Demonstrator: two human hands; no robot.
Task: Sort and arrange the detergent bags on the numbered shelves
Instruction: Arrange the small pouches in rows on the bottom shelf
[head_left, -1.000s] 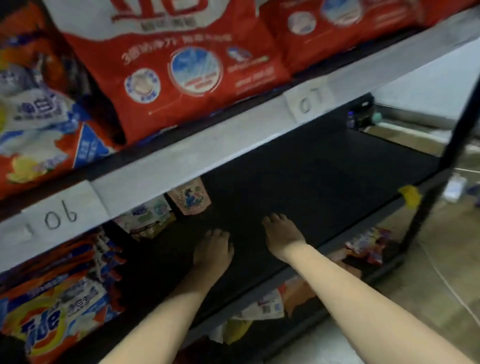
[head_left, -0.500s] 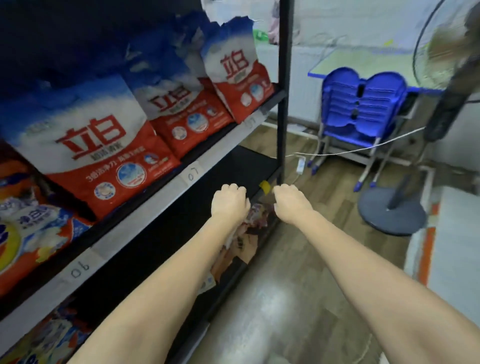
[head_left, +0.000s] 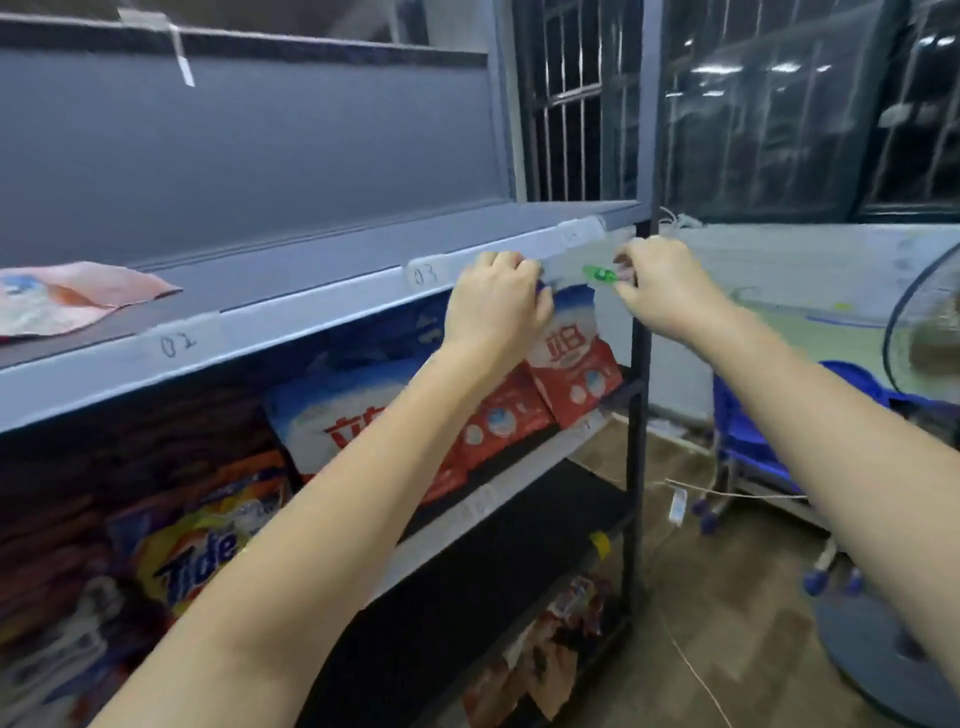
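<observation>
Head view: both hands raised at the grey metal shelf edge (head_left: 322, 306) near paper label "03" (head_left: 423, 272). Left hand (head_left: 496, 306) fingers curled, grasp unclear. Right hand (head_left: 662, 288) pinches a small green glossy plastic object (head_left: 600, 274). Red-white glossy detergent bags (head_left: 571, 364) stand upright on the shelf below; a flat pink crinkled pouch (head_left: 72, 299) lies on the upper shelf.

My left hand (head_left: 493, 306) covers the top of a red-and-white detergent bag (head_left: 574, 364). My fingers curl away from me, so their grip is unclear. The label (head_left: 579, 232) past 03 is blurred. The pink bag (head_left: 72, 296) is cut off at the left.
</observation>
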